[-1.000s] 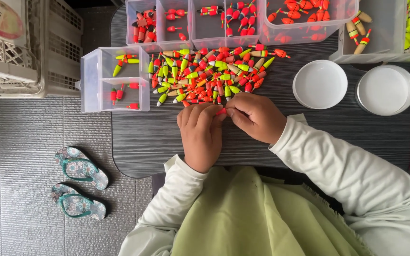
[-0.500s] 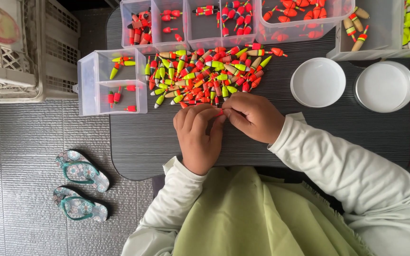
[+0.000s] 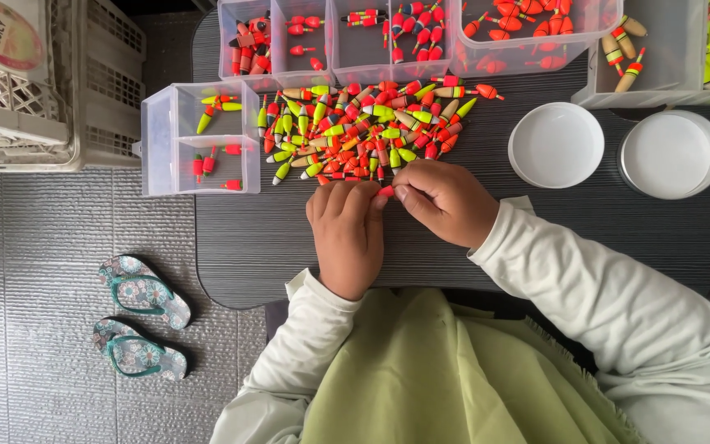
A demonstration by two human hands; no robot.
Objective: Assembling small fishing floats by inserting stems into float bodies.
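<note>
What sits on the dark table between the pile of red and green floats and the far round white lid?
In the head view, another round white lid sits between the pile of floats and the far lid, on the dark table.

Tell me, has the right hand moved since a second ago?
No, barely: the right hand stays just below the pile of floats, left of the white round lid, pinching a red float with the left hand.
</note>
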